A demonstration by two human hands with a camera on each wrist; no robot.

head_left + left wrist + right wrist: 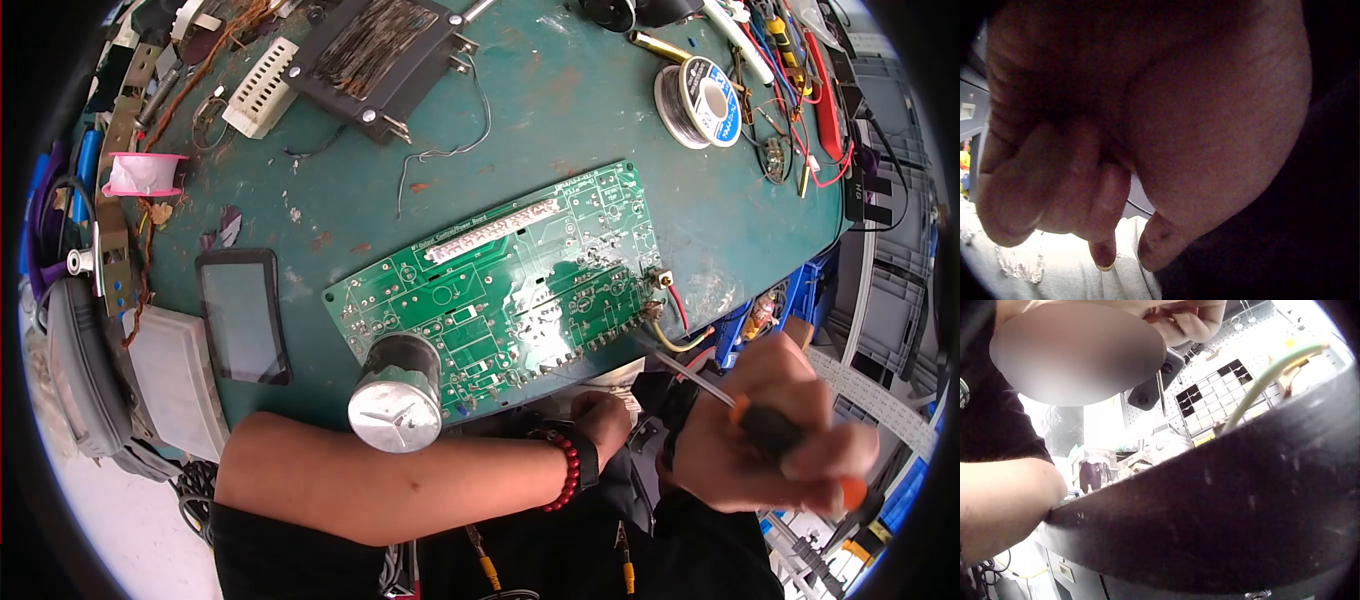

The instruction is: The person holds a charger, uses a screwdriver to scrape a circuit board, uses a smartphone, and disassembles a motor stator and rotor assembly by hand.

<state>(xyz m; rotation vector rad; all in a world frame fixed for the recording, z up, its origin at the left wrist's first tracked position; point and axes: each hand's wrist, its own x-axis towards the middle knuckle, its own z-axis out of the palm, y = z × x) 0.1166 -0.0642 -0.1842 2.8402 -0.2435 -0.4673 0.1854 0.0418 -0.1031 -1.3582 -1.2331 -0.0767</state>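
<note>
My right hand grips a screwdriver by its black and orange handle. The metal shaft points up and left, its tip close to the table's front edge, near the wires on the circuit board. That green circuit board lies tilted on the table, with a large silver-topped black capacitor at its lower left. Below the table edge is my left hand, its forearm crossing in front of the board. In the left wrist view its fingers hang curled, thumb and forefinger apart, with nothing visible between them.
A yellow-green wire and a red wire leave the board's right end. Behind it sit a black transformer and a solder spool. A dark-screened device lies left. Tools and cables crowd the back right.
</note>
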